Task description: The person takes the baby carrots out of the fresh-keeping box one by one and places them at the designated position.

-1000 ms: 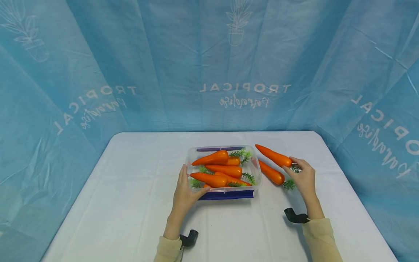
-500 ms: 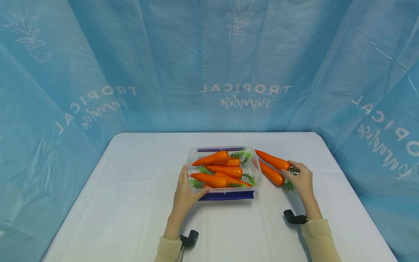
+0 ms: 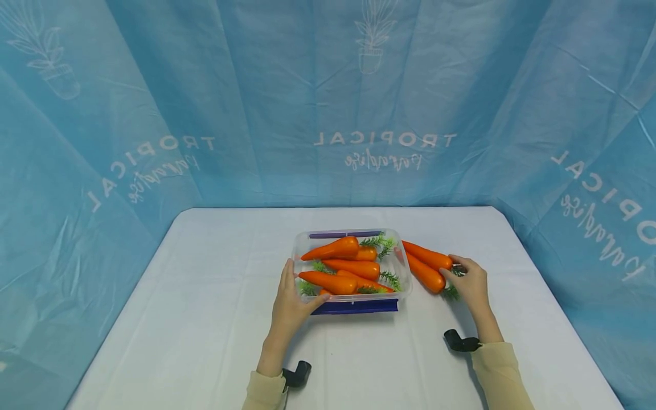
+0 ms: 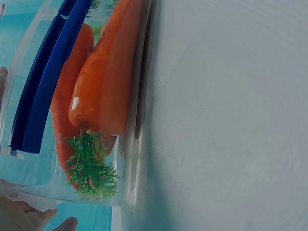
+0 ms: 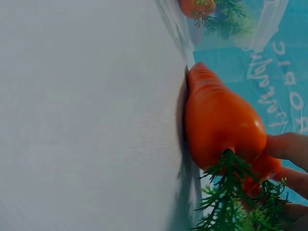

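A clear plastic container [image 3: 404, 287] with blue clip latches [image 3: 353, 307] stands at mid-table, holding several orange carrots [image 3: 325, 281] with green tops. My left hand [image 3: 288, 307] grips its near left corner, thumb at the front rim and fingers along the left side. To the right of the container, two carrots lie side by side. My right hand [image 3: 474, 285] pinches the thick end of the farther carrot [image 3: 427, 255] between thumb and fingers. Closer to me is the other carrot [image 3: 429, 275]; in the right wrist view this nearer carrot [image 5: 221, 120] mostly hides the held one [image 5: 267, 166].
A white cloth covers the table [image 3: 205, 319], which has rounded far corners. Blue printed curtains [image 3: 287, 102] hang behind it and along both sides. Each wrist wears a black camera mount [image 3: 297, 373].
My right hand has moved slightly left and toward me, bringing the farther carrot down against the nearer one. The left hand and the container have stayed put.
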Demonstrator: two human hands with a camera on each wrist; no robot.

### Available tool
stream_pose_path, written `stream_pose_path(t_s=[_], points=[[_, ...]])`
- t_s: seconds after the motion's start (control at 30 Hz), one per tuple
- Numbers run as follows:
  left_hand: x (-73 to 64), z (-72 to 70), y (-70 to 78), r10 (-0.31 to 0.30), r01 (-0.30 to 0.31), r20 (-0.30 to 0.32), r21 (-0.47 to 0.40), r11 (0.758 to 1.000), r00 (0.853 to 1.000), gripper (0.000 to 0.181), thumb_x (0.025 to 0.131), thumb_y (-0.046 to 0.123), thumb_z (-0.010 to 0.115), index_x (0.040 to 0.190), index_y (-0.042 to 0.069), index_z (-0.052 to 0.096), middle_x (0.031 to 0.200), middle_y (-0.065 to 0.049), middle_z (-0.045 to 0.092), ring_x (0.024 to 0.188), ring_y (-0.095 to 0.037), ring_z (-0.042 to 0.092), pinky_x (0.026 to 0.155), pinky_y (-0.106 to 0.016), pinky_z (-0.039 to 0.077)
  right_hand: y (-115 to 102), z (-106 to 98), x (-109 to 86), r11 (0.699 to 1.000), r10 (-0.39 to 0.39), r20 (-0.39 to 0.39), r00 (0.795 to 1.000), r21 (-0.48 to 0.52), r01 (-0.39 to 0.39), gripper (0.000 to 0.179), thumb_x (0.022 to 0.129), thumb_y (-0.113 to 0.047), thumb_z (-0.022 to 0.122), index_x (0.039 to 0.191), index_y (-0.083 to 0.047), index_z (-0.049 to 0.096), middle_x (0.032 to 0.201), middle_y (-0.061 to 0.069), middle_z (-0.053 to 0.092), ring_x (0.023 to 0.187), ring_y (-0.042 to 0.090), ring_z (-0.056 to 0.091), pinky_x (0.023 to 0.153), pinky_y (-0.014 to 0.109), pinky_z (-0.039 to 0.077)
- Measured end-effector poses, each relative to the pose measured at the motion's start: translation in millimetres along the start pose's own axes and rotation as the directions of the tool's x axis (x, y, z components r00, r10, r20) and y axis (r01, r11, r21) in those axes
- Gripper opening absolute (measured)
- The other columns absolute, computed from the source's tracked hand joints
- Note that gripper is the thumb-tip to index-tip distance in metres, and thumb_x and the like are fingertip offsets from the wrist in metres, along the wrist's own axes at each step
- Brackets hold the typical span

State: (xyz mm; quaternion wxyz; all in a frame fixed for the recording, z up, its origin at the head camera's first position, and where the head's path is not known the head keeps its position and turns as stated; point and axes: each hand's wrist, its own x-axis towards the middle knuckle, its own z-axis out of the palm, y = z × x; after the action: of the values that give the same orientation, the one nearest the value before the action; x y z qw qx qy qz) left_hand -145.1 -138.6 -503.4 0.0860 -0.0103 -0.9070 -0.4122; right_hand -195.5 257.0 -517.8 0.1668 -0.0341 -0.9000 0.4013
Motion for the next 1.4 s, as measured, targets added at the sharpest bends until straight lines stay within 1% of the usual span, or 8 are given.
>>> stream_pose_path(t_s=[0.07, 0.1, 0.7, 0.8, 0.9, 1.03, 1.27, 1.4], points=[[0.3, 0.2, -0.8, 0.000, 0.000, 0.002, 0.004, 1.000, 1.000, 0.116, 0.071, 0.056, 0.076, 0.153, 0.003, 0.011, 0.159, -0.019, 0.016, 0.143, -0.040, 0.025, 0.111, -0.058, 0.031, 0.9, 0.7, -0.5, 1.000, 0.003, 0.009, 1.000, -0.001, -0.003, 0.043, 0.083, -0.012, 0.074, 0.120, 0.005, 0.062, 0.115, 0.025, 0.064, 0.100, 0.036, 0.062, 0.075, 0.004, 0.042], [0.3, 0.3, -1.0, 0.000, 0.000, 0.002, 0.003, 1.000, 1.000, 0.116, 0.071, 0.056, 0.076, 0.153, 0.003, 0.011, 0.159, -0.019, 0.016, 0.143, -0.040, 0.025, 0.111, -0.058, 0.031, 1.6, 1.1, -0.7, 1.000, 0.005, 0.013, 1.000, 0.000, -0.005, 0.043, 0.083, -0.012, 0.074, 0.120, 0.005, 0.062, 0.116, 0.025, 0.064, 0.100, 0.036, 0.062, 0.073, 0.000, 0.036], [0.5, 2.1, -1.7, -0.002, 0.002, -0.021, 0.003, 1.000, 1.000, 0.115, 0.071, 0.052, 0.078, 0.152, 0.004, 0.013, 0.158, -0.019, 0.018, 0.142, -0.041, 0.028, 0.109, -0.059, 0.033, 0.7, 4.0, -1.2, 0.999, 0.047, 0.151, 0.987, -0.010, -0.046, 0.042, 0.085, -0.017, 0.071, 0.119, 0.004, 0.060, 0.110, 0.025, 0.065, 0.095, 0.034, 0.063, 0.069, 0.006, 0.043], [0.3, 2.2, -2.2, -0.002, 0.002, -0.023, 0.005, 1.000, 1.000, 0.115, 0.070, 0.053, 0.078, 0.152, 0.004, 0.014, 0.158, -0.019, 0.019, 0.141, -0.042, 0.028, 0.108, -0.059, 0.033, 0.6, 4.1, -1.2, 0.999, 0.051, 0.171, 0.984, -0.025, -0.048, 0.041, 0.086, -0.019, 0.070, 0.119, 0.004, 0.060, 0.111, 0.025, 0.065, 0.096, 0.034, 0.062, 0.071, 0.014, 0.048], [0.5, 2.0, -3.0, -0.008, 0.008, -0.015, -0.001, 1.000, 1.000, 0.116, 0.070, 0.054, 0.078, 0.152, 0.004, 0.013, 0.158, -0.019, 0.018, 0.142, -0.041, 0.028, 0.109, -0.059, 0.032, 0.4, 4.2, -1.1, 0.998, 0.052, 0.187, 0.981, -0.041, -0.045, 0.041, 0.087, -0.019, 0.069, 0.119, 0.005, 0.060, 0.111, 0.026, 0.065, 0.097, 0.035, 0.061, 0.076, 0.028, 0.054], [1.2, 2.0, -4.1, -0.011, 0.011, -0.007, 0.002, 1.000, 1.000, 0.117, 0.070, 0.055, 0.077, 0.153, 0.005, 0.012, 0.159, -0.018, 0.017, 0.143, -0.040, 0.026, 0.111, -0.058, 0.031, 0.0, 4.5, -0.6, 0.998, 0.057, 0.206, 0.977, -0.043, -0.049, 0.042, 0.088, -0.019, 0.068, 0.120, 0.005, 0.058, 0.112, 0.027, 0.064, 0.098, 0.036, 0.061, 0.080, 0.042, 0.055], [1.7, 2.2, -3.4, -0.005, 0.005, -0.006, 0.006, 1.000, 1.000, 0.116, 0.071, 0.055, 0.076, 0.153, 0.004, 0.011, 0.159, -0.018, 0.016, 0.143, -0.040, 0.026, 0.110, -0.058, 0.032, -1.6, 4.6, 0.2, 0.996, 0.078, 0.221, 0.972, -0.050, -0.069, 0.045, 0.089, -0.022, 0.068, 0.122, 0.005, 0.056, 0.115, 0.028, 0.062, 0.099, 0.037, 0.060, 0.079, 0.040, 0.056], [2.4, 2.4, -3.7, -0.007, 0.007, 0.001, 0.007, 1.000, 1.000, 0.116, 0.072, 0.055, 0.076, 0.153, 0.004, 0.010, 0.159, -0.018, 0.016, 0.143, -0.040, 0.026, 0.110, -0.058, 0.032, -2.1, 3.9, 0.6, 0.997, 0.072, 0.223, 0.972, -0.049, -0.062, 0.045, 0.088, -0.022, 0.069, 0.122, 0.005, 0.057, 0.116, 0.028, 0.061, 0.099, 0.037, 0.060, 0.072, 0.026, 0.054]])
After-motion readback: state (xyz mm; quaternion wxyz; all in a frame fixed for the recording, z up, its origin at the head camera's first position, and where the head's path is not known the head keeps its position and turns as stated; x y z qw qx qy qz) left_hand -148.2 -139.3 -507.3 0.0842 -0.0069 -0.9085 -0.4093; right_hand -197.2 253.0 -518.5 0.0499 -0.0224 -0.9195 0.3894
